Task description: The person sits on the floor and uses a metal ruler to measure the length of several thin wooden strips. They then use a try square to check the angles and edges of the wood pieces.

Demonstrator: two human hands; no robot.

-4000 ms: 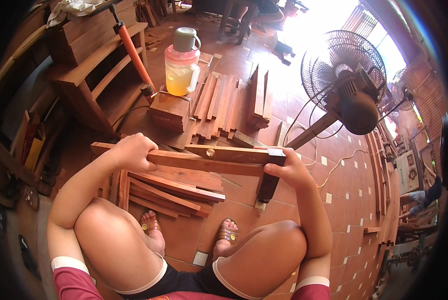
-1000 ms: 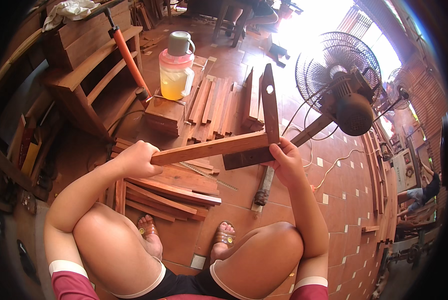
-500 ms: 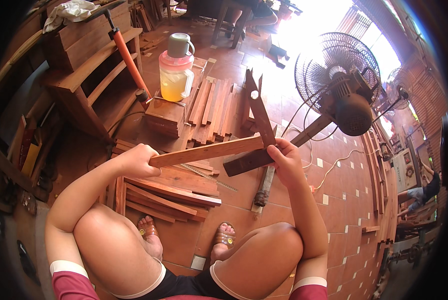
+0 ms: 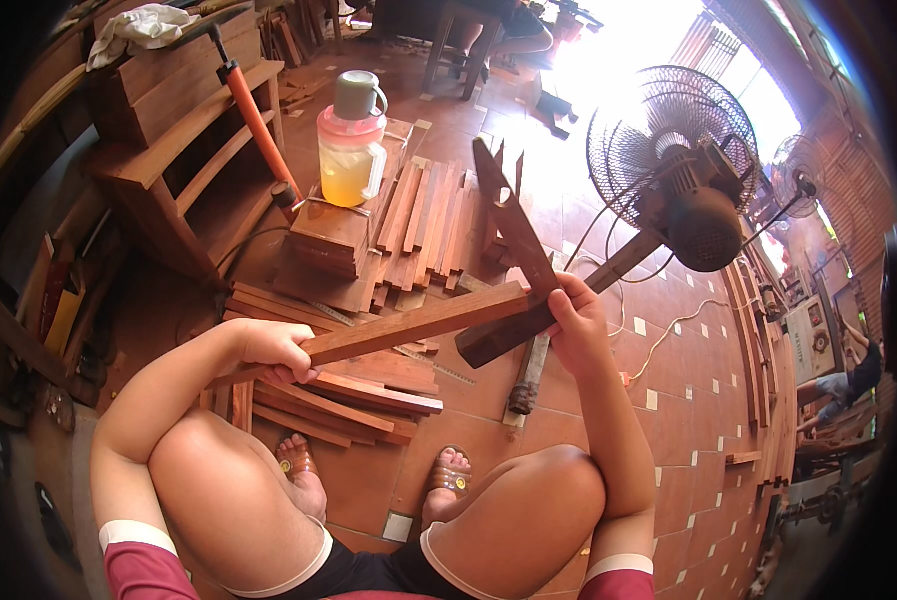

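Note:
My left hand point(image 4: 280, 350) is closed around a long reddish-brown wooden strip point(image 4: 418, 323), whose short end sticks out behind my fist. The strip slopes up to the right, and its far end meets the inner corner of a wooden try square point(image 4: 520, 235). My right hand point(image 4: 576, 320) pinches that square at its corner, thumb in front. Its thin blade points up and away, while the thick dark stock point(image 4: 498, 338) runs to the lower left beneath the strip. Whether the strip lies flush against the square I cannot tell.
Stacked strips point(image 4: 358, 400) lie before my feet, with a ruler point(image 4: 438, 365) among them. More strips point(image 4: 423, 215) lie beyond, beside a jug of yellow drink point(image 4: 346, 165) on a wooden block. A standing fan point(image 4: 683, 170) is at right, a wooden cabinet point(image 4: 178, 170) at left.
The strip has turned in my left hand and slid back, so its near end now shows behind the fist. The square's blade has tilted leftward; my left hand is slightly lower.

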